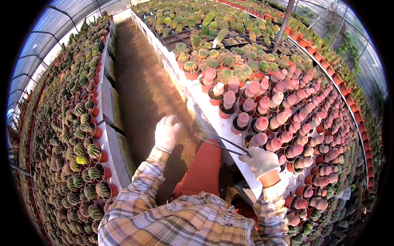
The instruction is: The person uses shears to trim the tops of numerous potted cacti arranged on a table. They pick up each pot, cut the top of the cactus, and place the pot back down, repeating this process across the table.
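Note:
My right hand (pixel 261 162), in a white work glove, grips long metal tweezers (pixel 235 144) by their closed end. Their two thin arms spread apart and point left over the aisle, with nothing visible between the tips. Beneath that hand runs the white edge of the right bench, beside potted pink columnar cacti (pixel 259 139). Over the soil aisle hangs my left hand (pixel 167 133), also gloved in white, holding nothing. Its fingers are slightly curled, with the thumb apart.
A left bench (pixel 106 144) carries many round green cacti (pixel 94 151) in orange pots. Between the benches stretches a bare soil aisle (pixel 135 70). Farther along the right bench stand spiny cacti (pixel 227 60), black trays (pixel 171 39) and a slanting post (pixel 283 26).

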